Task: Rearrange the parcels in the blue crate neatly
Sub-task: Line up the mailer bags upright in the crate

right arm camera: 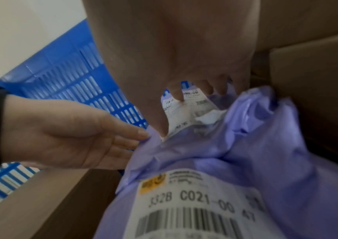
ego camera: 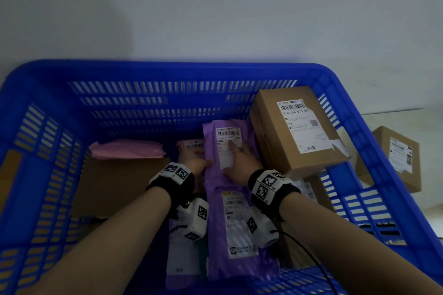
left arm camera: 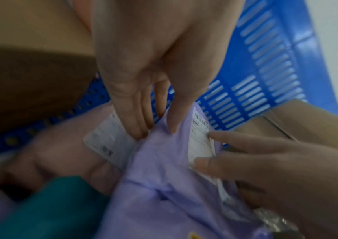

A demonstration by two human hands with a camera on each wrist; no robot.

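In the blue crate (ego camera: 167,72) a purple mailer (ego camera: 211,141) with a white label lies at the middle, its near end over a second purple mailer (ego camera: 215,235). My left hand (ego camera: 206,163) pinches the far mailer's left edge (left arm camera: 164,169), thumb on top and straight fingers (left arm camera: 137,127) down beside it on a pink mailer's label (left arm camera: 110,142). My right hand (ego camera: 233,155) lies spread flat on the purple mailer's label (right arm camera: 186,113), pressing it. The nearer mailer's label (right arm camera: 194,202) fills the bottom of the right wrist view.
A tilted cardboard box (ego camera: 294,132) leans in the crate's right far corner, close to my right hand. A flat cardboard box (ego camera: 119,184) with a pink mailer (ego camera: 127,148) on it fills the left. Another box (ego camera: 398,155) sits outside the crate at the right.
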